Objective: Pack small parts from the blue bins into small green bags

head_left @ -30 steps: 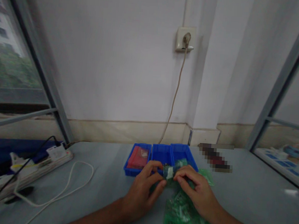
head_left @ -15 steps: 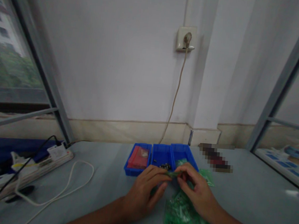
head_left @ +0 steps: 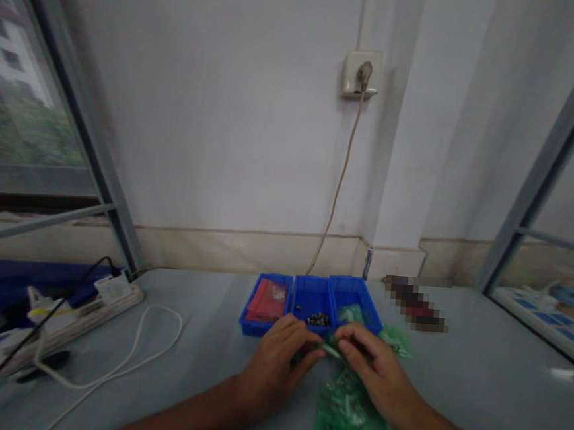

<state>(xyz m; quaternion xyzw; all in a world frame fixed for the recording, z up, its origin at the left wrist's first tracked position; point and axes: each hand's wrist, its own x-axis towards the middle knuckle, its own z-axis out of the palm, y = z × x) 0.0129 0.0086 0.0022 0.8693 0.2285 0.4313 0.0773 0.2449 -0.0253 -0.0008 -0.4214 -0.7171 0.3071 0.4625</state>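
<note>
My left hand (head_left: 275,366) and my right hand (head_left: 378,374) meet low over the grey table, fingertips pinched together on a small green bag (head_left: 330,351) held between them. Under my right wrist lies a heap of green plastic bags (head_left: 350,419) with small parts inside. Just beyond my fingers stand three blue bins in a row: the left bin (head_left: 266,303) holds a red packet, the middle bin (head_left: 311,304) has small dark parts, the right bin (head_left: 355,306) holds green bags.
A white power strip (head_left: 86,305) with plugs and a looping white cable (head_left: 146,356) lies at the left. A cord runs up the wall to a socket (head_left: 361,75). Window frames flank both sides; a blurred-out object (head_left: 414,304) lies at the back right.
Both hands have come down toward the table. The rolled bundle they held up a second ago is now a thin green bag pinched low between the fingertips.
</note>
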